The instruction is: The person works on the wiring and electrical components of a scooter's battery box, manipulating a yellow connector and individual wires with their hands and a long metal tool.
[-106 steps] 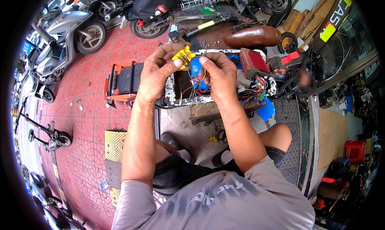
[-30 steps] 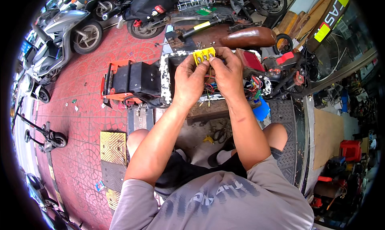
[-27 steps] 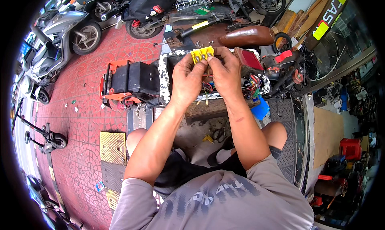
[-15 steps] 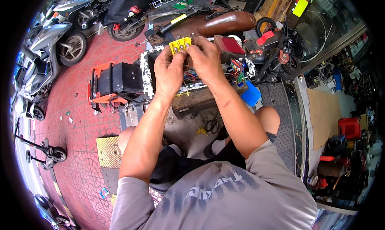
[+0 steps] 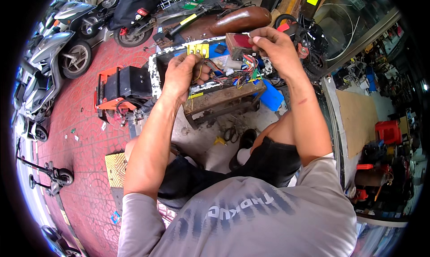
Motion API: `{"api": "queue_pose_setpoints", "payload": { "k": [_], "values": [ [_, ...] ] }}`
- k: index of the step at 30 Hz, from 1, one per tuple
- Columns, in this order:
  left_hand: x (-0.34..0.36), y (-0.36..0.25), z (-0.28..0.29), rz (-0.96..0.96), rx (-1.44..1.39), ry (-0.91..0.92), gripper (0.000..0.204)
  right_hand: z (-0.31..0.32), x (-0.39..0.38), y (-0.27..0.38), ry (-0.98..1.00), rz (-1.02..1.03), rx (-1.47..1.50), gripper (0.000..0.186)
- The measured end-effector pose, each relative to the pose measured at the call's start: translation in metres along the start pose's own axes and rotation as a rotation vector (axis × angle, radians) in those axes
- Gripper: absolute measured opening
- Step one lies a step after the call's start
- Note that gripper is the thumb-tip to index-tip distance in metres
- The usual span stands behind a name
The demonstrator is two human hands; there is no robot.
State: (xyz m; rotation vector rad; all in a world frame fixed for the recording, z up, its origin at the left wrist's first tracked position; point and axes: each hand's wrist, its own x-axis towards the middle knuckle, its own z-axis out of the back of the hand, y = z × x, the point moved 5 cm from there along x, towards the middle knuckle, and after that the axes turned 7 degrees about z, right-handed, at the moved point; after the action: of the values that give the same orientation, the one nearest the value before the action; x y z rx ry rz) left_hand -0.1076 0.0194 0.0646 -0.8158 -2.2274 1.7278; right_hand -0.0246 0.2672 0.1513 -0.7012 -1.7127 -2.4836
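My left hand [image 5: 180, 75] is closed on a yellow terminal block [image 5: 198, 49] with metal screws, held over the open housing [image 5: 155, 80] with its white-speckled rim. A thin yellow wire hangs below the block. My right hand [image 5: 281, 52] is raised at the housing's right end, over a red-topped box [image 5: 237, 43]; thumb and forefinger pinch something small that I cannot make out. Bundles of coloured wires [image 5: 245, 68] and blue parts lie inside the housing.
The housing sits over a worn wooden stand [image 5: 215, 100]. An orange-and-black unit [image 5: 125, 84] is at left, a blue plastic piece [image 5: 270, 95] at right. A brown seat [image 5: 242, 19], parked scooters [image 5: 71, 60] and a red stool [image 5: 387, 130] surround me.
My right hand has left the yellow block and moved right, raised near the red-topped box. My left hand keeps the block. The whole view has shifted.
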Motion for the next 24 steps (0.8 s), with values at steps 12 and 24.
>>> {"api": "queue_pose_setpoints", "payload": {
  "k": [12,24],
  "values": [
    [-0.004,0.017,-0.001,0.037,0.027,-0.012,0.026,0.023,-0.023,-0.075,0.001,-0.477,-0.080,0.077],
    [0.000,0.013,-0.007,0.075,0.011,0.023,0.027,-0.007,0.003,-0.107,-0.008,-0.286,0.095,0.106]
  ]
}}
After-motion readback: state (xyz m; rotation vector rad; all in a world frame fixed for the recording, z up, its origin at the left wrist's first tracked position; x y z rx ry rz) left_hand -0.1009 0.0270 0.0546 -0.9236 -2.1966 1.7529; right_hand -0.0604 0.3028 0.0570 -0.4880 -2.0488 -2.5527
